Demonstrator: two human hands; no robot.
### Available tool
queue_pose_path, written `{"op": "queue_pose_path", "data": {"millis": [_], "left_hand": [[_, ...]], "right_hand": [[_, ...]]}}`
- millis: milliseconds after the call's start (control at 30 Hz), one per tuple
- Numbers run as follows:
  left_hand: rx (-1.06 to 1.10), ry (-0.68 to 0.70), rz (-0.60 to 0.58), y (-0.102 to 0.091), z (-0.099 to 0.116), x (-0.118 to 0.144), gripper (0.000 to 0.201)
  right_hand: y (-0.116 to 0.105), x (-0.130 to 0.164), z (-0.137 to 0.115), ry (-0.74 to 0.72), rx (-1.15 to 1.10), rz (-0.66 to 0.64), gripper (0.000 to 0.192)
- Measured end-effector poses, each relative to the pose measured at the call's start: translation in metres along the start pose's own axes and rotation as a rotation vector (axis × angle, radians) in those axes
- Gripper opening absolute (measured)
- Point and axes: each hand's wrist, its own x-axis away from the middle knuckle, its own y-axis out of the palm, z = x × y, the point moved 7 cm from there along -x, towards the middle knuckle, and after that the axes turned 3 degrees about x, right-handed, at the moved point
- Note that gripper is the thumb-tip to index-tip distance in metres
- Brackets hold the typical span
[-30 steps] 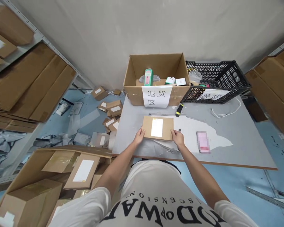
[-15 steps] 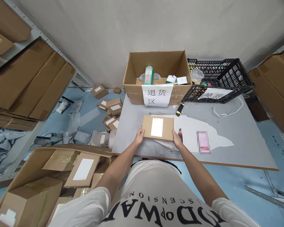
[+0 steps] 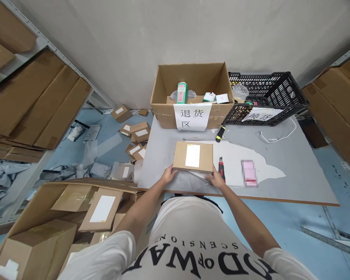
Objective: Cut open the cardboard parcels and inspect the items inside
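A flat brown cardboard parcel [image 3: 193, 156] with a white label on its top face is seen lying on a grey table [image 3: 280, 171], near the table's front edge and directly ahead of the person. The left hand [image 3: 168, 174] is placed at the parcel's near left corner, fingers loosely spread and touching the corner without being closed around it. The right hand [image 3: 215, 179] is placed at the near right corner, fingers likewise extended toward the parcel's front edge; whether contact is made there cannot be told. The parcel thus lies between the two hands and just beyond them, resting on the table and not lifted. A crumpled sheet of grey plastic wrap [image 3: 189, 179] is spread under the parcel's front edge, between the hands. Just to the right of the right hand, a red and black utility knife [image 3: 221, 168] is laid on a white sheet of paper [image 3: 251, 161]. Further back on the table, an open cardboard box [image 3: 192, 93] bearing a paper sign is set, with a black plastic crate [image 3: 268, 97] beside it on the right. A yellow and black tool [image 3: 220, 134] is seen in front of the box. To the left of the table, a large carton of similar parcels [image 3: 76, 210] is standing on the floor.
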Motion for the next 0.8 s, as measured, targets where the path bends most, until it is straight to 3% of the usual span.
{"op": "queue_pose_path", "data": {"millis": [167,333,567,800], "left_hand": [[-0.036,0.003,0.034,0.004,0.003,-0.003,0.036],[-0.087,0.025,0.068,-0.001,0.021,0.004,0.034],[-0.181,0.025,0.19,-0.02,0.069,0.012,0.037],[-0.424,-0.007,0.32,-0.036,0.122,0.008,0.045]], "right_hand": [[0.004,-0.004,-0.005,0.013,0.004,-0.029,0.063],[-0.003,-0.006,-0.009,-0.021,-0.015,-0.02,0.063],[-0.035,-0.012,-0.039,-0.074,0.03,-0.005,0.044],[-0.069,-0.015,-0.077,0.009,0.36,0.067,0.043]]}}
